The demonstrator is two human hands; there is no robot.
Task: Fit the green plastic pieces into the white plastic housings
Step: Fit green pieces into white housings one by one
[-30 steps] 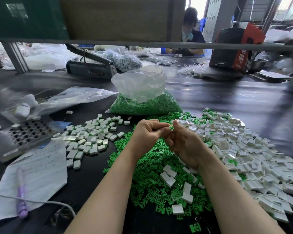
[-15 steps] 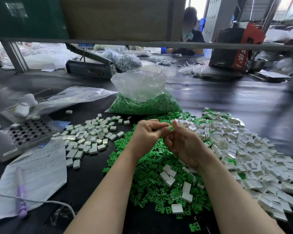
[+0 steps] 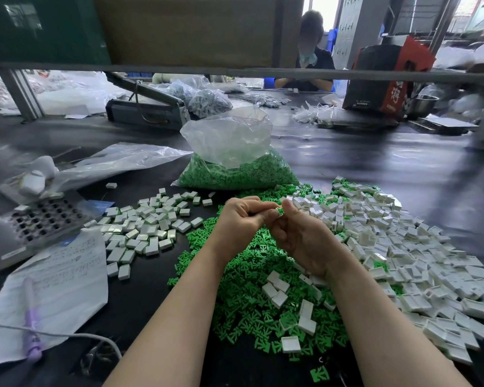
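My left hand [image 3: 242, 219] and my right hand [image 3: 301, 236] meet above the table's middle, fingers curled. Between their fingertips sits a small white housing with a green piece [image 3: 279, 210] showing in it; both hands pinch it. Under my hands lies a heap of loose green pieces [image 3: 243, 277]. To the right spreads a big pile of white housings [image 3: 397, 247]. On the left lies a group of fitted housings [image 3: 146, 227]. A clear bag of green pieces [image 3: 235, 169] stands behind my hands.
A metal tray with a grid of holes [image 3: 39, 222] sits far left, with a handwritten paper sheet [image 3: 56, 286], a purple pen [image 3: 31, 331] and a grey cable [image 3: 67, 335] in front of it. An empty plastic bag [image 3: 115, 160] lies beyond. Another person [image 3: 309, 62] works across the table.
Both hands stay together at the same spot. The green piece between the fingertips shows a little more now; the fingers have shifted only slightly.
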